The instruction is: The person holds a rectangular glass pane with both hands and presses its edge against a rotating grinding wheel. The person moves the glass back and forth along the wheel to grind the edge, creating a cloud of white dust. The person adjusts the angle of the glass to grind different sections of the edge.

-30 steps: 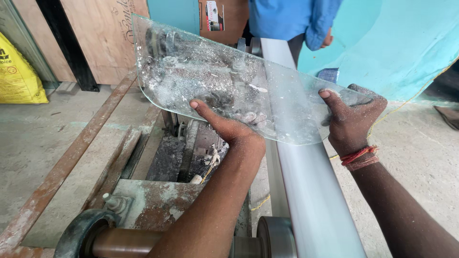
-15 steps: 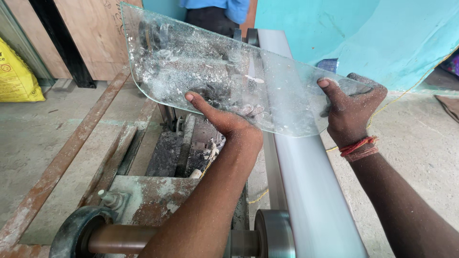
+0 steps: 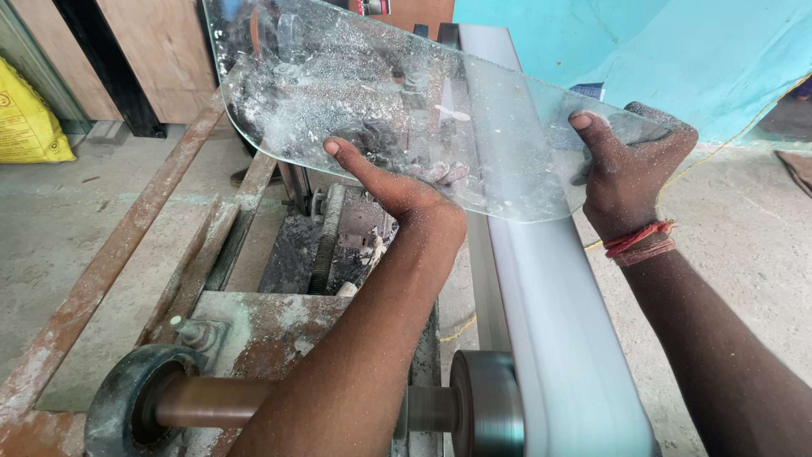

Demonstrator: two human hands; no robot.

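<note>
A curved clear glass panel [image 3: 355,93], dusted with white powder, is held up over a machine. My left hand [image 3: 397,182] grips its near edge at the middle, thumb on top and fingers underneath. My right hand [image 3: 630,173] clamps the right end, thumb on top, a red thread band at the wrist. The lower edge of the glass rests on or just above a long grey sanding belt [image 3: 550,296] that runs away from me; contact is hard to tell.
The belt turns on a metal drum [image 3: 482,406] with an axle and a rubber wheel [image 3: 127,406] at the near end. A rusty steel frame [image 3: 110,271] stands left. A yellow sack [image 3: 30,118] and wooden boards lie far left, a teal wall to the right.
The glass has moved up and away in view and tilted more steeply. Both hands kept their grip. The person in blue behind the machine is out of view now.
</note>
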